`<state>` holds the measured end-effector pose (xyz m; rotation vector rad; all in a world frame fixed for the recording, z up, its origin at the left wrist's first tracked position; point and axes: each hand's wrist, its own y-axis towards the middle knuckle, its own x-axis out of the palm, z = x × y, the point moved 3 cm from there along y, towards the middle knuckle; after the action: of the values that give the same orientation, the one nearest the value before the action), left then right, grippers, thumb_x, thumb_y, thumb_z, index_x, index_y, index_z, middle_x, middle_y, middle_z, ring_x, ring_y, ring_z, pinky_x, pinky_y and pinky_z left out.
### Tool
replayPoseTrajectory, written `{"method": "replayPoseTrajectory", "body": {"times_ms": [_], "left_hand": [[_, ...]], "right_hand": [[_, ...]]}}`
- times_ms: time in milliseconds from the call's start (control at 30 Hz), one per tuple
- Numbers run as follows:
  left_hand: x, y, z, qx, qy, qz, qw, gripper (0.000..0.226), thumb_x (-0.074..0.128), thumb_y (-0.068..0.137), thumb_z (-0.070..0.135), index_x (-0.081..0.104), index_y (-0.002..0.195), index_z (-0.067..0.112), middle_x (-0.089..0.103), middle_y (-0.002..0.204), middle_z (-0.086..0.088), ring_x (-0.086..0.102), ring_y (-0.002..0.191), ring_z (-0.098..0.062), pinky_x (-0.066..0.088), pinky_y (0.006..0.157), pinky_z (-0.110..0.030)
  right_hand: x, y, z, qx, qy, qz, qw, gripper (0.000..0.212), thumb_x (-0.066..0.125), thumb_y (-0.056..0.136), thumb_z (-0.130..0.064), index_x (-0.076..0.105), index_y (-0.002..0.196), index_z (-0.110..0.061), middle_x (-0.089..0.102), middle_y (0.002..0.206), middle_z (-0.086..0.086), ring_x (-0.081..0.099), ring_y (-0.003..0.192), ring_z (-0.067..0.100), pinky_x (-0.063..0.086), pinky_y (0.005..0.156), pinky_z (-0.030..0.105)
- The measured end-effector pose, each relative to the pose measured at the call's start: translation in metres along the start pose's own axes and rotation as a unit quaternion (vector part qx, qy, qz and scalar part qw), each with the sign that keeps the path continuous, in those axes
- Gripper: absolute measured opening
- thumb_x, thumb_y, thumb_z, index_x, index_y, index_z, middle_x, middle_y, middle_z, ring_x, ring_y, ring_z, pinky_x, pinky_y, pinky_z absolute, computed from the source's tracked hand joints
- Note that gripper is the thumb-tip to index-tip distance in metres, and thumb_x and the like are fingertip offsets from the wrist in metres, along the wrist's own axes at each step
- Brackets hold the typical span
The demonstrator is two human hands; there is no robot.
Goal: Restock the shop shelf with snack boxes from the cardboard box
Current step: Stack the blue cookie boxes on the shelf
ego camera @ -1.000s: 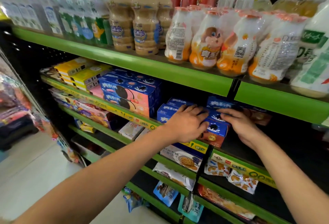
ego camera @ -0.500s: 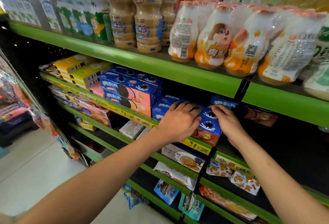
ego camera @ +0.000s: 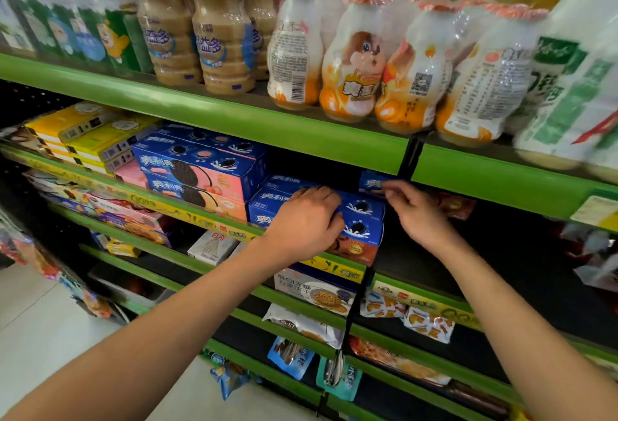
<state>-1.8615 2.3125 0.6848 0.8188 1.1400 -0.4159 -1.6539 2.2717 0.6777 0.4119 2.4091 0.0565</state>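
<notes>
Green shop shelf stretching across the view, tiers above and below both hands. Up above the hands, shrink-wrapped packs of white-and-orange drink bottles and tan drink bottles along the upper tier. Left of the left hand, stacked blue-and-pink snack boxes, and further left again yellow boxes. Directly under the left hand, a stack of blue snack boxes at the shelf's front edge, upper box lying on a lower one with a brown face. Below both hands, biscuit packets and a white biscuit box on the lower tiers. Left hand laid palm-down over the top blue box, fingers curled over its far edge, gripping it. Right hand just right of that stack, fingers curled and pinching at the corner of another blue box further back on the same tier.
</notes>
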Motion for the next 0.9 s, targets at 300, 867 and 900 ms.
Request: {"method": "replayPoseTrajectory", "body": {"times_ms": [300,867,900], "left_hand": [[-0.003,0.007,0.005,-0.005,0.021,0.019,1.000,0.027,0.049,0.089,0.026,0.065,0.099,0.007,0.064,0.099,-0.008,0.058,0.093,-0.030,0.044,0.079,-0.039],[-0.014,0.041,0.069,0.044,-0.077,-0.115,0.989,0.039,0.062,0.089,0.033,0.059,0.127,0.025,0.056,0.132,-0.001,0.053,0.121,-0.025,0.043,0.101,-0.039],[-0.010,0.044,0.076,0.052,-0.066,-0.139,0.987,0.045,0.063,0.089,0.034,0.054,0.133,0.027,0.051,0.137,-0.001,0.050,0.125,-0.025,0.041,0.103,-0.039]], "right_hand": [[-0.052,-0.004,0.038,0.037,-0.335,0.100,0.936,0.030,0.069,0.081,-0.026,0.064,0.108,-0.014,0.066,0.118,0.018,0.059,0.112,0.039,0.047,0.090,0.041],[-0.149,-0.092,0.086,0.120,0.081,-0.043,0.988,0.052,0.077,0.077,0.001,0.065,0.110,-0.038,0.065,0.123,-0.005,0.061,0.104,0.002,0.044,0.089,0.012],[-0.154,-0.100,0.089,0.121,0.097,-0.045,0.987,0.051,0.076,0.078,0.002,0.066,0.111,-0.036,0.065,0.124,-0.005,0.062,0.106,0.004,0.044,0.088,0.013]]}}
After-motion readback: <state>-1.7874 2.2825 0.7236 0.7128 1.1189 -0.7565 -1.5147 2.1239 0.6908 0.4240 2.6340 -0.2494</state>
